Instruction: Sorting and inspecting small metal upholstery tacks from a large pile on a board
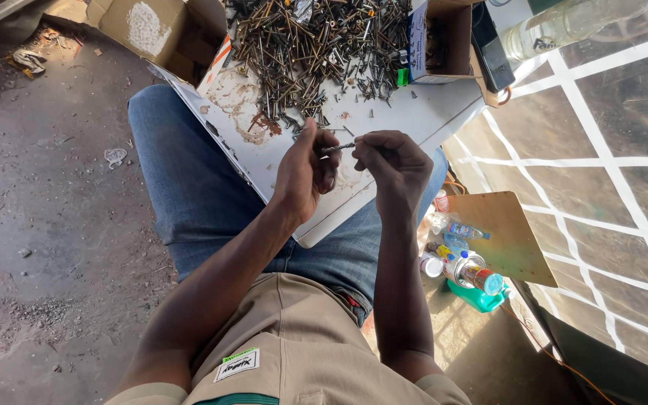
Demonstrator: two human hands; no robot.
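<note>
The left hand [305,172] and the right hand [391,165] meet above a white board [384,124] that rests across the person's lap, and between them they hold one screw [337,148]. The left hand's fingers curl round one end, the right hand's fingertips pinch the other; only a short middle stretch of the screw shows, so its head, tip and full length cannot be made out. The screw lies roughly level, just clear of the board. At the far end of the board sits a dense pile of screws [316,45]; single pieces within it cannot be told apart, and its upper part is cut off by the frame edge. A few loose screws lie scattered at its near margin. Rust-coloured stains mark the board near the left hand. A blue-and-white box [419,41] stands at the pile's right side, its top out of view. A cardboard box [151,30] lies on the floor at upper left, partly cut off. To the right of the knee, low down, a cluster of small bottles [463,259] lies beside a tan sheet [504,236]; their contents are too small to judge. The forearms hide much of the lap.
</note>
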